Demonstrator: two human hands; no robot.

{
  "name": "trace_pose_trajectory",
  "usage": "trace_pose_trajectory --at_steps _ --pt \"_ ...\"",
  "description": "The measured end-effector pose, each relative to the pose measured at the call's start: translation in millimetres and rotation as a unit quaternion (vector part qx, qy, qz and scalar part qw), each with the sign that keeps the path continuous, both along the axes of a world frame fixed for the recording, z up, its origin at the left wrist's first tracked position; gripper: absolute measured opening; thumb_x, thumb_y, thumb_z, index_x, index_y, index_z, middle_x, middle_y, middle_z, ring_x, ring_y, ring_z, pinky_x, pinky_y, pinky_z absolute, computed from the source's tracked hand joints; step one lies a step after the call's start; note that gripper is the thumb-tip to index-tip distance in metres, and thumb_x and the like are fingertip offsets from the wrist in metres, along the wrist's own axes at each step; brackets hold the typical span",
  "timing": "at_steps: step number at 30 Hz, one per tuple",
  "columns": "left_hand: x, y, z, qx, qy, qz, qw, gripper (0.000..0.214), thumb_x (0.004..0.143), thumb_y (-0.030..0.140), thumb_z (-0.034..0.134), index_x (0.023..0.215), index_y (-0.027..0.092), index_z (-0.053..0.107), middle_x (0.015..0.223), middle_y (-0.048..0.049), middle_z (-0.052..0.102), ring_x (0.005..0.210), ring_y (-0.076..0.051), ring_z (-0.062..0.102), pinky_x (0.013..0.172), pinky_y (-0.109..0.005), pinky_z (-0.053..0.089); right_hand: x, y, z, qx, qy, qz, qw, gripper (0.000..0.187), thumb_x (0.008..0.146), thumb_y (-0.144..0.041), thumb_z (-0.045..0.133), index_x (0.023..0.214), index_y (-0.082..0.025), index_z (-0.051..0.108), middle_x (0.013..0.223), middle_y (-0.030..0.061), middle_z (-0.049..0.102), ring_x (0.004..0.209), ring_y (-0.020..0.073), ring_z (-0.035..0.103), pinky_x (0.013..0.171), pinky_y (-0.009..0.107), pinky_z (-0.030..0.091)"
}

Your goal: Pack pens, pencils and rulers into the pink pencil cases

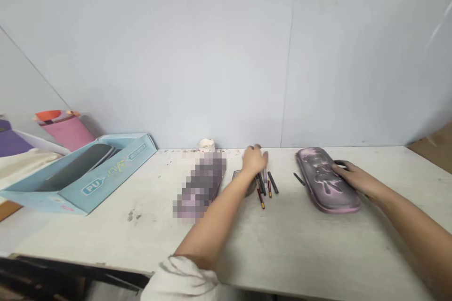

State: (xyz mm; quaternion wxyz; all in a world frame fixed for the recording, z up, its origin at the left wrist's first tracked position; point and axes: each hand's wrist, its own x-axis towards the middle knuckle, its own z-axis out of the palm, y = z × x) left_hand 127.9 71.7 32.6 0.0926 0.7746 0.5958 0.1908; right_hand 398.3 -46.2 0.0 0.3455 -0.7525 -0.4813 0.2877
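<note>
Loose pens (273, 182): could roll if left hand (253, 161), grip unclear through blur, nudges them; pencil case (323, 188): right hand (356, 179) clamped on right edge

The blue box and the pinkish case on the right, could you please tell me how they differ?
The blue box has straight edges; the pinkish case has rounded corners. The box bears printed letters; the case, a raised design. The box is open-topped, holding a dark object; the case has the right hand at its edge. Both are longer than wide.
</note>
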Motion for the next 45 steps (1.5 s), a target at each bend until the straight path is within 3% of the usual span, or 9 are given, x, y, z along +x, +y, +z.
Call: trace_pose_trajectory --at_steps 3,11,17,21,24,27,30,39,45 --pt "-31.1 27.7 -2.0 -0.023 0.009 0.047 0.999 0.046 0.082 0.040 0.037 0.120 0.015 0.049 0.117 -0.0182 0.050 0.115 -0.030 0.044 0.092 -0.040 0.037 -45.6 31.4 19.1 0.021 -0.167 0.067 0.984 0.056 0.084 -0.044 0.040 0.127 -0.008 0.042 0.120 0.0182 0.054 0.106 0.0266 0.053 0.090 0.036 0.040" --pt "-43.3 43.2 -21.2 -0.074 -0.014 0.064 0.995 0.045 0.076 0.044 0.047 0.109 0.015 0.058 0.121 -0.0193 0.050 0.119 -0.035 0.039 0.093 -0.048 0.033 -194.3 48.0 28.4 0.145 -0.459 0.274 0.833 0.044 0.084 -0.047 0.043 0.102 -0.012 0.061 0.111 0.0169 0.055 0.110 0.0305 0.043 0.092 0.044 0.033" --pt "-41.4 39.7 -27.2 -0.076 -0.147 0.070 0.984 0.029 0.069 0.035 0.058 0.085 0.012 0.063 0.109 -0.0211 0.058 0.112 -0.036 0.048 0.093 -0.048 0.033 -207.8 56.3 6.3 0.152 -0.500 0.248 0.815 0.033 0.086 -0.031 0.043 0.098 -0.008 0.064 0.109 0.0183 0.055 0.111 0.0306 0.041 0.095 0.044 0.028" --pt "-32.7 33.6 -5.2 -0.044 -0.290 0.068 0.954 0.023 0.080 0.027 0.044 0.094 0.014 0.057 0.099 -0.0123 0.062 0.093 -0.019 0.060 0.082 -0.031 0.044 -198.9 49.8 16.3 0.194 -0.490 0.199 0.826 0.033 0.087 -0.031 0.039 0.095 -0.010 0.063 0.104 0.0154 0.057 0.104 0.0280 0.045 0.093 0.042 0.029" --pt "-19.3 20.1 28.0 -0.029 -0.422 0.062 0.904 0.031 0.088 0.028 0.026 0.112 0.019 0.041 0.091 -0.0051 0.060 0.071 -0.009 0.061 0.064 -0.021 0.047 -195.0 43.5 31.5 0.220 -0.457 0.130 0.852 0.034 0.088 -0.035 0.037 0.096 -0.011 0.061 0.101 0.0133 0.057 0.098 0.0263 0.047 0.087 0.039 0.033" --pt "-4.7 -0.5 57.3 -0.149 -0.693 -0.018 0.705 0.030 0.085 0.044 0.032 0.096 0.018 0.044 0.060 0.0034 0.047 0.043 -0.007 0.047 0.044 -0.018 0.037 -194.2 38.8 43.7 0.247 -0.425 0.098 0.865 0.034 0.089 -0.036 0.035 0.095 -0.013 0.059 0.099 0.0118 0.058 0.096 0.0248 0.048 0.084 0.036 0.033" --pt "3.4 -16.1 68.5 -0.248 -0.739 -0.044 0.624 0.037 0.081 0.055 0.031 0.078 0.019 0.042 0.045 0.0096 0.024 0.030 -0.004 0.021 0.034 -0.016 0.017 -195.3 28.8 44.6 0.253 -0.421 0.101 0.865 0.031 0.088 -0.033 0.036 0.090 -0.013 0.060 0.097 0.0123 0.058 0.094 0.0244 0.048 0.082 0.036 0.033" --pt "-32.2 22.9 36.1 -0.178 -0.590 0.089 0.783 0.029 0.084 0.038 0.013 0.079 0.021 0.036 0.048 0.0086 0.023 0.032 -0.006 0.019 0.037 -0.016 0.018 -207.0 -33.7 -2.7 0.182 -0.441 0.230 0.848 0.034 0.087 -0.033 0.038 0.084 -0.016 0.068 0.089 0.0109 0.063 0.096 0.0243 0.049 0.098 0.043 0.021" --pt "-30.1 38.2 -8.8 -0.167 -0.367 0.065 0.913 0.021 0.077 0.029 0.038 0.087 0.016 0.052 0.069 -0.0038 0.056 0.056 -0.012 0.053 0.053 -0.024 0.040 -203.2 18.3 20.7 0.116 -0.471 0.161 0.859 0.042 0.088 -0.029 0.030 0.096 -0.009 0.066 0.105 0.0205 0.057 0.102 0.0308 0.045 0.088 0.045 0.030"
